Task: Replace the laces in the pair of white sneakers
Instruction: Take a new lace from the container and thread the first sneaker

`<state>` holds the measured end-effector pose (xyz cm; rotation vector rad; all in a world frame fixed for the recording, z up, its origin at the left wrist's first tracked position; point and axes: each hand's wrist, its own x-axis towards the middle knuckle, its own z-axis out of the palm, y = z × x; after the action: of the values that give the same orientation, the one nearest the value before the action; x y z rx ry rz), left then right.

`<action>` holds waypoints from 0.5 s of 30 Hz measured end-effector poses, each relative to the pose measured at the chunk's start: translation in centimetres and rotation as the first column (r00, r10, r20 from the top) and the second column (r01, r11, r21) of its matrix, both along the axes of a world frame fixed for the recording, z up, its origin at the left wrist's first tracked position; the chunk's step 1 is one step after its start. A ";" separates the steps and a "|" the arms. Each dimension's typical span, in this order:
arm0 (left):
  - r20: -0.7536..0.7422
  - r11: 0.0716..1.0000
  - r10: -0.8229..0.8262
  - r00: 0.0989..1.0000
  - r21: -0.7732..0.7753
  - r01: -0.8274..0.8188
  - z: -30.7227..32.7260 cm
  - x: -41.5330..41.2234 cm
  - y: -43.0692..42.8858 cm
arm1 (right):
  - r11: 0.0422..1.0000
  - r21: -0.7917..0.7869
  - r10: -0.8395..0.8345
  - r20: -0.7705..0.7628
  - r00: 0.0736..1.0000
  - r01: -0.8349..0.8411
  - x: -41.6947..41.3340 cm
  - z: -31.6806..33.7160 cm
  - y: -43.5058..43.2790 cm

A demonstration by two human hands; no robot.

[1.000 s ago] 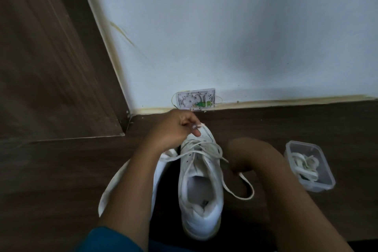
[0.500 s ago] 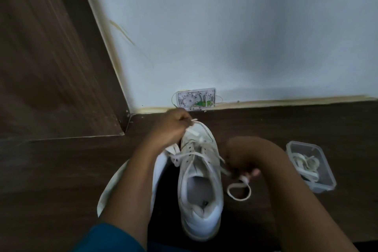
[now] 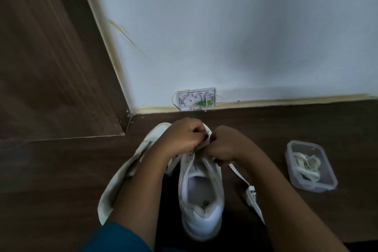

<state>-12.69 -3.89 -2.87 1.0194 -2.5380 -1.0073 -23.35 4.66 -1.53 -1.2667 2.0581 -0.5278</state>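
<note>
A white sneaker (image 3: 201, 194) stands on the dark wood floor with its toe toward the wall. The second white sneaker (image 3: 116, 180) lies on its side to the left, mostly behind my left forearm. My left hand (image 3: 182, 136) pinches the white lace near the toe eyelets. My right hand (image 3: 225, 145) is curled on the same lace right beside it, over the front of the shoe. A loose end of the lace (image 3: 248, 190) trails over the floor to the right of the shoe.
A clear plastic container (image 3: 323, 182) holding coiled white laces sits on the floor at the right. The white wall with an open socket box (image 3: 196, 99) is just beyond the shoes. A wooden door or panel (image 3: 51, 67) stands at the left.
My right hand has moved from the floor beside the shoe up to the toe, meeting my left hand. The loose lace end has been pulled straighter along the floor.
</note>
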 end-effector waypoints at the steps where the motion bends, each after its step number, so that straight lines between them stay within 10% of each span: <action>1: -0.064 0.996 0.015 0.998 0.092 -0.009 -0.2 0.0 -0.2 | 1.000 0.002 -0.027 0.025 0.999 0.027 0.0 0.1 0.0; 6: -0.134 0.973 0.073 0.988 0.228 -0.041 -0.4 0.0 -0.5 | 0.997 -0.051 -0.062 -0.086 0.994 0.058 0.5 0.2 0.0; 11: 0.128 0.971 0.044 0.991 -0.237 -0.013 0.5 -0.2 0.1 | 0.995 -0.014 -0.104 -0.027 0.994 0.103 -0.1 0.2 -0.3; 15: 0.277 0.984 0.015 0.961 -0.177 0.036 -0.4 0.1 0.0 | 0.993 0.061 -0.109 0.114 0.987 0.103 -0.7 0.3 -0.4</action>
<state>-12.57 -3.85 -3.25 1.1653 -2.7972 -0.6590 -24.04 4.31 -1.20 -1.0734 2.0349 -0.5763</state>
